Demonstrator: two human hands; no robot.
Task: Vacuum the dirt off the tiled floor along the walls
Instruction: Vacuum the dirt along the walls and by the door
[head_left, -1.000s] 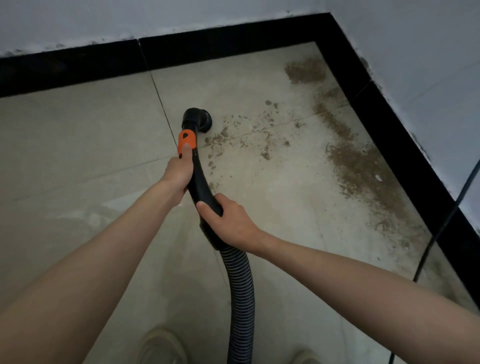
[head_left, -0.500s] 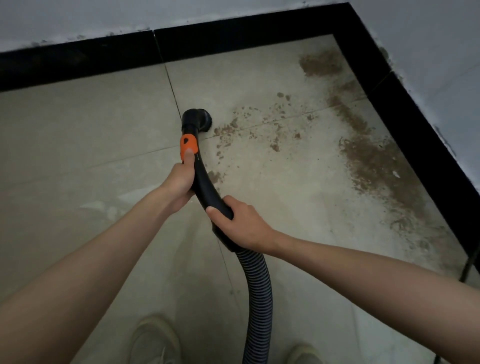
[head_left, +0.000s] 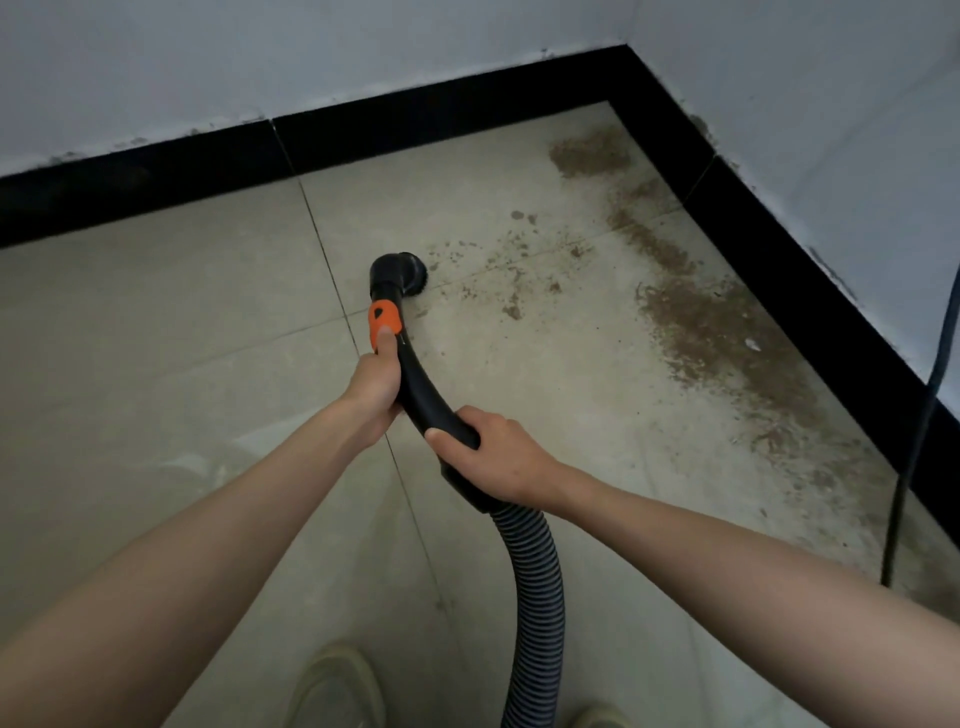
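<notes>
while the left hand (head_left: 375, 382) grasps the stiff, light wand (head_left: 415, 384) near its orange switch (head_left: 384, 323), the right hand (head_left: 493, 457) clenches its rear; nozzle (head_left: 397, 270) on the tiled floor (head_left: 156, 338); dirt (head_left: 727, 332) hugs the wall.

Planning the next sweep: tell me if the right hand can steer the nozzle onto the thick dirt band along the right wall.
Probably yes. The right hand grips the black wand, and bare tile lies between the nozzle and the dirt band. The hanging cord sits nearer the baseboard.

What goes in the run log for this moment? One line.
left hand: grips nozzle pipe, thumb on orange slider | right hand: grips handle | nozzle: on floor | dirt: remains along right wall
</notes>
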